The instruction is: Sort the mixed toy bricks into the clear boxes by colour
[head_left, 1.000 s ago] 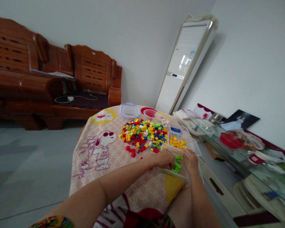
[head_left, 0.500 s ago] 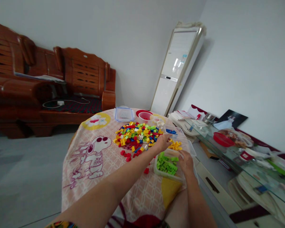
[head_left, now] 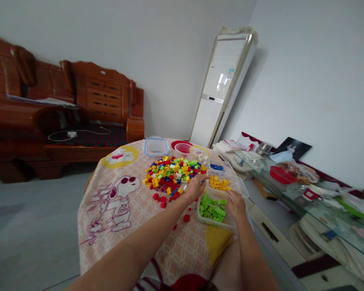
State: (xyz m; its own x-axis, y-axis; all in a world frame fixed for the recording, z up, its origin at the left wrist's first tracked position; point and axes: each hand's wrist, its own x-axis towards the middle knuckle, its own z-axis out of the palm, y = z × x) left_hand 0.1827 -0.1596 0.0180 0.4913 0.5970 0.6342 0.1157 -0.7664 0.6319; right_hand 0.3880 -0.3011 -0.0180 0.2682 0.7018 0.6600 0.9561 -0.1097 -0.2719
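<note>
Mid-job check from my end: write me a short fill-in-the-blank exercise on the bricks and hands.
1. The boxed yellow bricks sit between the boxed green bricks and the boxed ____ bricks.
2. The hand nearer the mixed pile is the person's ____ one.
3. The loose brick on the tablecloth, just left of the green bricks, is ____ in colour.

Missing words: blue; left; red.
</note>
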